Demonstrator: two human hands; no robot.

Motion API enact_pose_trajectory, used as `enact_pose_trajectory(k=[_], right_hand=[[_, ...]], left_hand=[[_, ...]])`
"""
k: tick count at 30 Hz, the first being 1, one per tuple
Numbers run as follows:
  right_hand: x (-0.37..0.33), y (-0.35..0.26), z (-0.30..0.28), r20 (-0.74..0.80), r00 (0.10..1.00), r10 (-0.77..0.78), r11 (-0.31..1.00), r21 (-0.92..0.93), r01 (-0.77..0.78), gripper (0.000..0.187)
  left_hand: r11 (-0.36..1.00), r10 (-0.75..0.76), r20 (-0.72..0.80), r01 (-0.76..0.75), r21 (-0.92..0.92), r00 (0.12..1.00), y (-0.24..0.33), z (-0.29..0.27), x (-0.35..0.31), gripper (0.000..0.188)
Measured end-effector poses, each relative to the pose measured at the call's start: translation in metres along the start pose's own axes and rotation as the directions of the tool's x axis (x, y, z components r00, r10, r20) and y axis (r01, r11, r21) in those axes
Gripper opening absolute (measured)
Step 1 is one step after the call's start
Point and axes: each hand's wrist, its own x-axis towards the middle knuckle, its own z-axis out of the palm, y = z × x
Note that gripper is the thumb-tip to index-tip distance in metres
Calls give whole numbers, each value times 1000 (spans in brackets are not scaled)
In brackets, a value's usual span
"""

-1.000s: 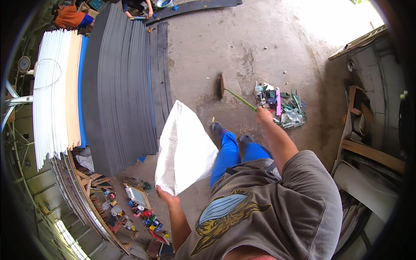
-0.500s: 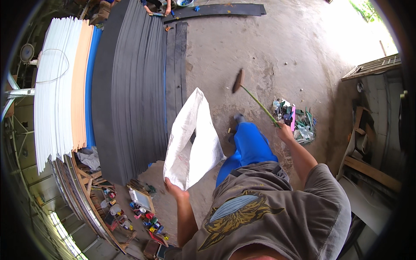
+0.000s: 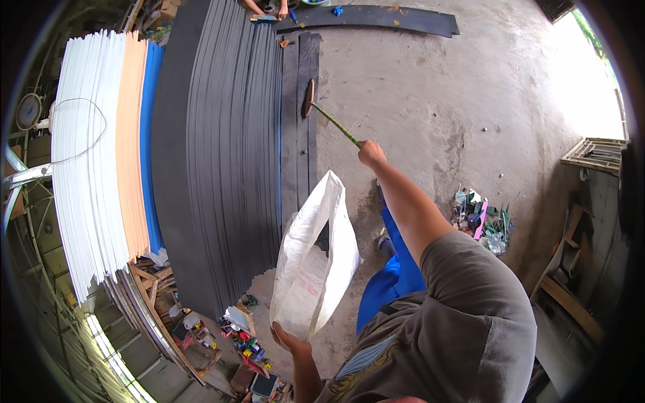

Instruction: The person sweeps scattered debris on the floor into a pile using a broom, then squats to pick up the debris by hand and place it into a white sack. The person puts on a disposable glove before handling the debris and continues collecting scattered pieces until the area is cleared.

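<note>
My left hand [image 3: 290,340] is closed on the lower rim of a large white woven sack [image 3: 344,258]. The sack's mouth gapes open, and faint pink marks show on its inner side. My right arm reaches forward, its hand [image 3: 371,154] wrapped round the green stick of a broom [image 3: 336,125]. The broom's narrow brown head is over or against the dark strips [image 3: 306,144] lying beside the stack; I cannot tell whether it touches them. A pile of mixed scraps [image 3: 482,220], with green, clear and pink pieces, lies on the floor to my right.
A tall stack of dark grey sheets [image 3: 228,154] stands at left, with blue, orange and white sheets [image 3: 91,154] beyond it. Another person's hands [image 3: 269,10] work at the far end. Cluttered small containers [image 3: 248,346] lie at lower left. A wooden slatted frame [image 3: 594,153] stands at right.
My right hand has swung forward and left, carrying the broom from the open floor to the dark strips. The view has shifted; my left hand still holds the sack.
</note>
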Motion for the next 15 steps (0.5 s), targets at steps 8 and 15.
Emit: enact_pose_trajectory(k=[8,15], right_hand=[[-5,83,-42,-31,993,110,989,-94,-113,38],[-121,104,-102,-77,994,80,988,-129,-89,49]], left_hand=[[999,-32,-60,32,8,998,24,47,5,68],[999,-42,86,43,-17,995,25,69,27,67]])
